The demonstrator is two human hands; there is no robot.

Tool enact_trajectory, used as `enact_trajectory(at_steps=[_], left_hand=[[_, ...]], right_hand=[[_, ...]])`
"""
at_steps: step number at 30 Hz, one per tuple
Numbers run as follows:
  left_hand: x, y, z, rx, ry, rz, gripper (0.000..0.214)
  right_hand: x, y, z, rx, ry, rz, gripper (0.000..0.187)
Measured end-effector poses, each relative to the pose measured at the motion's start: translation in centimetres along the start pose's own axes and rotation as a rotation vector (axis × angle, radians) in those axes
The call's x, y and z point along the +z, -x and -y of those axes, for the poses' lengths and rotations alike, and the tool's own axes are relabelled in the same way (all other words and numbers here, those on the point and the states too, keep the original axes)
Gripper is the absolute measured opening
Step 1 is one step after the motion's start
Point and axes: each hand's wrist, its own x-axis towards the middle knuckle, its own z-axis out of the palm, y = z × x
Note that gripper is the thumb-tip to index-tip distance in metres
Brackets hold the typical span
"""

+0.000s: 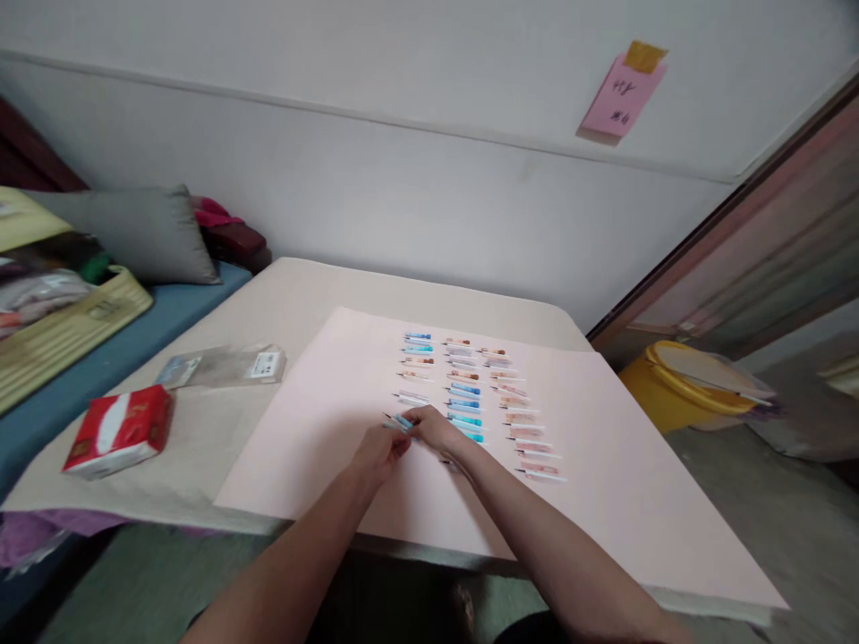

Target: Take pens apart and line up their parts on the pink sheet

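A light blue pen (403, 421) with a dark pointed tip is pinched between my two hands over the pink sheet (322, 438). My left hand (382, 450) is closed at its near side, and my right hand (433, 427) is closed at its right end. Three columns of similar pens lie on the sheet, tips to the left. Just above my hands lies a pale pen (411, 397). To the right of my right hand are blue pens (464, 404) and a turquoise pen (470, 419). Pinkish pens (537, 468) form the rightmost column. My right forearm partly covers the middle column.
On the table's left lie a clear plastic pouch (232, 367) and a red tissue pack (122, 429). Beyond them is a blue bench with a grey cushion (144, 234). A yellow bin (677, 385) stands at the right. The white wall (403, 197) borders the table's far edge.
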Motion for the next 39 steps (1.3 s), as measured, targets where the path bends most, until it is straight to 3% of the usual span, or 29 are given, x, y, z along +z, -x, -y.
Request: enact_trajectory(at_steps=[9,20,29,34,39], left_hand=[[-0.9,-1.0,0.0,-0.044,0.035,-0.132,0.025],[-0.2,-0.4,1.5,-0.062,0.074,-0.010,0.022],[0.3,0.6,2.2,-0.091,0.085,0.115,0.024],[0.6,0.8,2.3,-0.104,0.097,0.116,0.022],[0.4,0.5,2.4,-0.126,0.084,0.088,0.024]], right_hand=[[-1.9,-1.4,0.0,0.047,0.339,0.016,0.025],[-0.4,-1.2,-0.1,0.091,0.604,-0.039,0.031],[0.6,-0.5,-0.3,0.080,0.644,-0.132,0.023],[-0.5,1.0,-0.3,0.030,0.604,-0.181,0.034],[-2.5,5.9,0.3,-0.043,0.531,-0.292,0.033]])
